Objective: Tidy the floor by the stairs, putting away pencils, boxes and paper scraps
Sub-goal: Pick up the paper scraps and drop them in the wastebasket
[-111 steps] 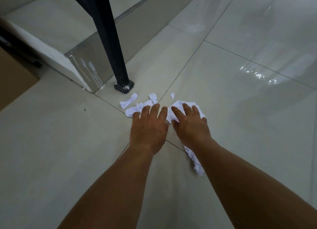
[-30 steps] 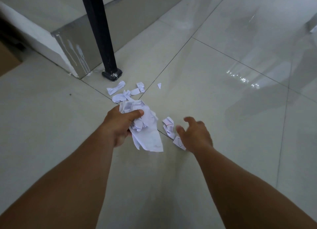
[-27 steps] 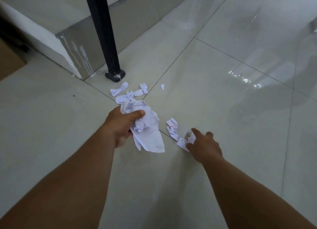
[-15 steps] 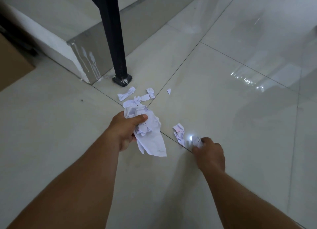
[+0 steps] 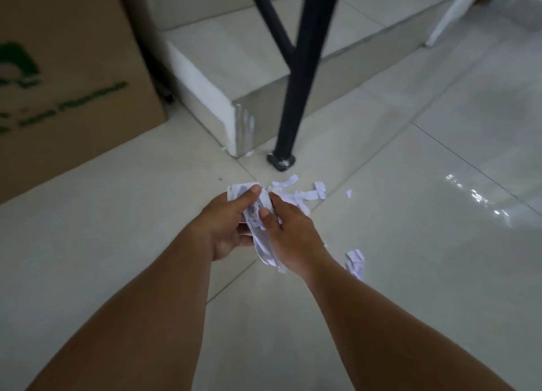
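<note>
Both hands (left (image 5: 227, 220), right (image 5: 290, 232)) clutch crumpled paper scraps (image 5: 259, 212).

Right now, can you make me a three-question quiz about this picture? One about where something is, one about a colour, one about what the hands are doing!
1. Where do the loose paper scraps lie?
A. by the black post's foot
B. on the step
C. on the box

2. What colour is the print on the cardboard box?
A. red
B. green
C. blue

3. What are the hands doing?
A. resting flat on the floor
B. gripping a paper bundle together
C. lifting the box

Answers:
1 A, the scraps sit on the tile just in front of the post.
2 B, the logo and letters are green.
3 B, left hand and right hand close on the bundle.
</note>
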